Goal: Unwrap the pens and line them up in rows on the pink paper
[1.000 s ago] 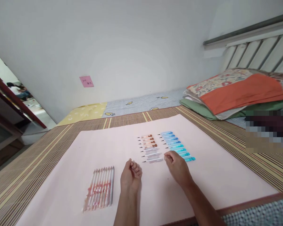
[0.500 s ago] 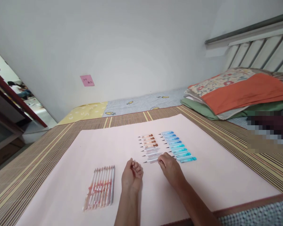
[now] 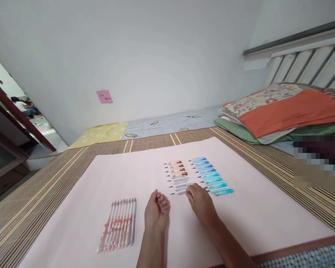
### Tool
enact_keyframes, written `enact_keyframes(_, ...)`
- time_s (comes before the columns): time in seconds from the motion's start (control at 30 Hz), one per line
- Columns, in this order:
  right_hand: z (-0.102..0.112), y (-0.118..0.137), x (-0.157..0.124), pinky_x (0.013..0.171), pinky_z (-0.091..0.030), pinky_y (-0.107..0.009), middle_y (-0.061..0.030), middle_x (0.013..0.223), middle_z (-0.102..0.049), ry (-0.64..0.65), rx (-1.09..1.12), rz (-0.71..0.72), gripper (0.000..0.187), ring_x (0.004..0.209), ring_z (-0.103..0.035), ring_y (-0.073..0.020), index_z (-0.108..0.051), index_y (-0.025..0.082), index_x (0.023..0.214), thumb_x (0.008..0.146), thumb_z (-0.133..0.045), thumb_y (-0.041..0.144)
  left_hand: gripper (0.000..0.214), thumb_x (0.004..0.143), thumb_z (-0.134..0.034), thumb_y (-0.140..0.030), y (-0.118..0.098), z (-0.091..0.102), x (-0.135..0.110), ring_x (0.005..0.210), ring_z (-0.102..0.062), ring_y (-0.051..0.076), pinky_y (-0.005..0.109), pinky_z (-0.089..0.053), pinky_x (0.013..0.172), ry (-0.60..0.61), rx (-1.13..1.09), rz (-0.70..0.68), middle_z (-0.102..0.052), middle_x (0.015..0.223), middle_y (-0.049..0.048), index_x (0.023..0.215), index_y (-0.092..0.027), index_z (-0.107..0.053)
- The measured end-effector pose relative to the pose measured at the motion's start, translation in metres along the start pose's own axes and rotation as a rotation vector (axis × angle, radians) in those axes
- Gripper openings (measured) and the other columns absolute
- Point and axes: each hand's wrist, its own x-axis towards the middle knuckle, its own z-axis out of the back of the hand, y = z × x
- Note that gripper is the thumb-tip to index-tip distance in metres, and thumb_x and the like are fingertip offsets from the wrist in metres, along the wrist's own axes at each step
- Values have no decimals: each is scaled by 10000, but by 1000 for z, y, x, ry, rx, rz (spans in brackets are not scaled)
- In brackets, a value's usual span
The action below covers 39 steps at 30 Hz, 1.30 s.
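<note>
A pale pink sheet [image 3: 100,178] covers the striped mat. On it lie two rows of pens: a row with brown and clear barrels [image 3: 178,177] and a row with blue barrels [image 3: 210,175]. A pack of pink pens [image 3: 119,225] lies to the left. My right hand [image 3: 200,203] rests with its fingertips pinched on the nearest clear pen [image 3: 179,192] of the brown and clear row. My left hand [image 3: 156,214] rests on the sheet beside it, fingers curled in a loose fist with nothing visible in it.
Folded blankets and an orange pillow [image 3: 281,111] are stacked at the right by a metal bed rail [image 3: 298,37]. A pink note [image 3: 104,96] sticks on the white wall. A doorway with dark wood furniture [image 3: 5,149] is at the left.
My right hand has moved left from the blue row to the end of the brown and clear row and closed on the nearest clear pen. My left hand has stayed put.
</note>
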Motion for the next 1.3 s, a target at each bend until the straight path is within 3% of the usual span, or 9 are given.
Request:
enact_keyframes(0.2,-6,-3,0,665,-376,-303,-41,822,-637,23,-10,-2,193,726,-584,-193,-590,224,781,922,-520,112,355,953,-540,-185,0,-2,-2,403,-387,73,178,-257,380,-4,-1,8,-400,512,-56,613,-190,-436)
enact_keyframes(0.27,-3,-1,0,698,-434,-321,-57,870,-658,-6,49,9,158,779,-619,-213,-624,223,870,930,-514,127,349,949,-544,-182,0,-2,-2,405,-386,71,176,-256,381,-2,-5,6,-398,516,-57,617,-190,-438)
enact_keyframes(0.37,10,9,1,902,-499,-386,-123,1116,-669,-219,128,69,243,1057,-641,-263,-623,210,1173,973,-489,181,337,933,-560,-176,-1,-2,-2,411,-389,72,173,-255,383,-1,-9,4,-398,521,-56,619,-191,-439)
enact_keyframes(0.43,23,18,2,1063,-446,-461,-167,1357,-577,-396,118,92,379,1289,-543,-298,-535,215,1370,996,-471,211,338,932,-562,-175,-1,-2,-2,412,-388,73,174,-254,383,1,-9,5,-397,523,-56,617,-191,-439)
enact_keyframes(0.57,42,29,3,1147,-383,-568,-170,1577,-385,-576,73,95,558,1455,-392,-339,-347,247,1561,1014,-452,235,353,946,-556,-191,1,-1,-2,417,-392,74,178,-258,384,10,-4,9,-400,525,-54,613,-189,-438)
enact_keyframes(0.87,33,25,2,1146,-393,-583,-161,1581,-406,-534,73,122,558,1477,-372,-338,-339,231,1577,1026,-431,235,366,960,-536,-198,2,-2,-2,413,-390,72,180,-250,383,12,12,10,-405,517,-53,608,-185,-441)
enact_keyframes(0.97,35,27,3,1142,-396,-602,-169,1598,-373,-574,93,94,572,1477,-369,-344,-331,233,1582,1022,-447,243,374,963,-529,-195,2,-2,-2,411,-389,70,179,-250,385,20,18,5,-405,514,-52,600,-182,-442)
enact_keyframes(1.1,60,39,4,1152,-379,-636,-178,1619,-322,-648,179,87,618,1489,-347,-360,-309,228,1594,1005,-494,245,366,953,-535,-197,2,-2,-1,415,-392,66,171,-250,390,29,34,-16,-413,517,-50,598,-180,-447)
enact_keyframes(1.3,126,82,-7,1139,-364,-679,-169,1651,-258,-798,191,164,710,1514,-268,-417,-307,208,1600,944,-576,198,348,874,-642,-227,6,-2,-2,422,-407,65,172,-254,398,35,96,-99,-428,506,-52,585,-185,-453)
